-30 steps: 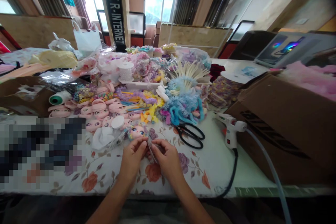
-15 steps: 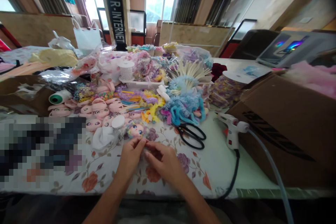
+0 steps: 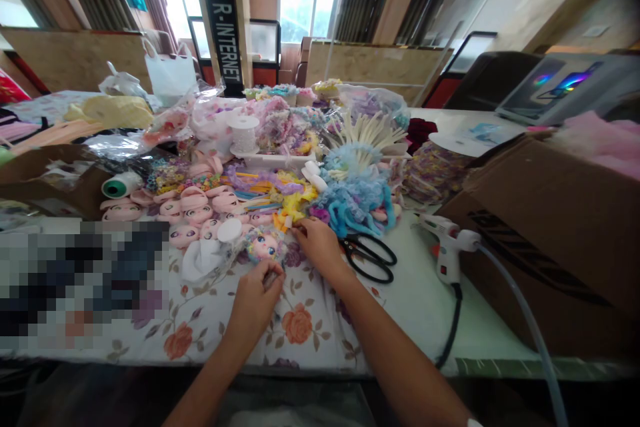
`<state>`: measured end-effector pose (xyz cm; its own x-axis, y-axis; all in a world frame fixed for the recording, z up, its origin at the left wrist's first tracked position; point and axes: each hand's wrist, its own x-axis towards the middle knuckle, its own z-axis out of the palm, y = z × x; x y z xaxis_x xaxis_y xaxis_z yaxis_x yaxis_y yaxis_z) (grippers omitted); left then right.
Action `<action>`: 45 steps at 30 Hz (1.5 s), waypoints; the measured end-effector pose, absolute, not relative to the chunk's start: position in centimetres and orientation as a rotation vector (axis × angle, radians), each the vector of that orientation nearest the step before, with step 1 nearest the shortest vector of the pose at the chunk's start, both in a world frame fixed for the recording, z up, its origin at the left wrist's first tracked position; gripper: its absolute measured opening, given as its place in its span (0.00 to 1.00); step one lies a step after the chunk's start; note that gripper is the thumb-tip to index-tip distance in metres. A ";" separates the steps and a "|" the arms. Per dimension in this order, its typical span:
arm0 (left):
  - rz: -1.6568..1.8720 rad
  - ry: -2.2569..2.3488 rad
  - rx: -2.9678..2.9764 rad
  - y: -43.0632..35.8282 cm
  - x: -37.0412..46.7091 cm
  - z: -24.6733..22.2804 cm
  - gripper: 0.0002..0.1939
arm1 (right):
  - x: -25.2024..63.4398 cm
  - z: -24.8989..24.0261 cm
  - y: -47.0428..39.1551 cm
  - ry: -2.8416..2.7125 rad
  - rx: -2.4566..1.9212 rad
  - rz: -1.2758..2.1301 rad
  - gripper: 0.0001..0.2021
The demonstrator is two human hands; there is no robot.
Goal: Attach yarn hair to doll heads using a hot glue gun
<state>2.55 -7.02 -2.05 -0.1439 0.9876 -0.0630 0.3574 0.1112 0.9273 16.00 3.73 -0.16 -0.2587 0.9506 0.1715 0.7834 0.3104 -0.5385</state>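
Note:
My left hand [image 3: 257, 290] is closed in a pinch just below a doll head [image 3: 266, 247] with big blue eyes and pastel curls. Whatever is between those fingers is too small to make out. Up and to the right, my right hand [image 3: 317, 243] has its fingers drawn together at the edge of orange and yellow fluffy trim [image 3: 285, 219]. Its fingertips are partly hidden, so I cannot see what they hold. Black-handled scissors [image 3: 369, 257] lie right of that hand. A white spool [image 3: 229, 230] and white ribbon [image 3: 201, 260] sit left of the doll head.
Several pink doll faces [image 3: 197, 210] lie behind my left hand. Blue fluffy yarn [image 3: 353, 197] is heaped behind the scissors. On the right stand a glue gun [image 3: 445, 243] with its cord and a large cardboard box [image 3: 545, 247]. A flowered cloth [image 3: 200, 320] covers the table's front.
My hands were together below the doll head; now they are apart. The right has moved up and away to the orange and yellow trim, while the left stays near the doll head.

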 end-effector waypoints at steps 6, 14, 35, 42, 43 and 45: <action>1.057 1.695 1.454 -7.5 2.4 -1.8 0.09 | 16.8 -0.1 2.9 -1.996 -1.434 0.675 0.06; 0.810 1.971 2.063 -10.6 0.6 2.8 0.12 | 17.8 0.4 -1.3 -1.266 -1.124 1.501 0.08; 1.509 1.310 1.856 -6.4 2.3 0.8 0.07 | 17.1 2.0 -4.5 -0.793 -0.986 1.884 0.12; 1.458 1.207 1.883 -6.2 1.5 1.0 0.08 | 17.8 2.1 -4.1 -0.949 -1.031 1.912 0.12; 1.447 1.200 1.885 -6.2 1.4 1.1 0.08 | 17.9 2.2 -4.1 -0.961 -1.037 1.917 0.12; 1.426 1.185 1.894 -6.0 1.3 1.4 0.08 | 17.9 2.3 -3.9 -0.991 -1.033 1.929 0.12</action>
<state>1.26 -6.01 1.39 0.0789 0.8548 0.5129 0.3474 -0.5058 0.7896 17.85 -3.89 2.29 -0.4172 0.8497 -0.3223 -0.2331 -0.4428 -0.8658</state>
